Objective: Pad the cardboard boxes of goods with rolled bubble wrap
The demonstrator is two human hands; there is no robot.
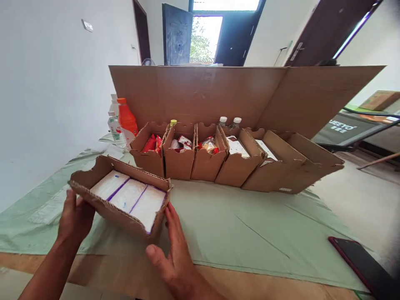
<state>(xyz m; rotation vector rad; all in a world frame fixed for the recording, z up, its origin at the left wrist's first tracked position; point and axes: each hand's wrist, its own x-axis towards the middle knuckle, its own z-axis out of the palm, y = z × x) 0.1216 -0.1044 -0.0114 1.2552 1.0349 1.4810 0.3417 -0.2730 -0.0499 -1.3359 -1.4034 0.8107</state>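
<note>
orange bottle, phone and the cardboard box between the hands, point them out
orange bottle (126,118), head view, its body
phone (359,260), head view, dark upper face
cardboard box (121,221), head view, near outer wall

A brown cardboard box (123,218), open-topped and ragged-rimmed, is tilted above the green cloth (218,225), three white packs (127,195) with purple edges side by side inside; from here I can't tell whether its base touches.

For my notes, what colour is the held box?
The held box is brown, best seen in head view.
</note>
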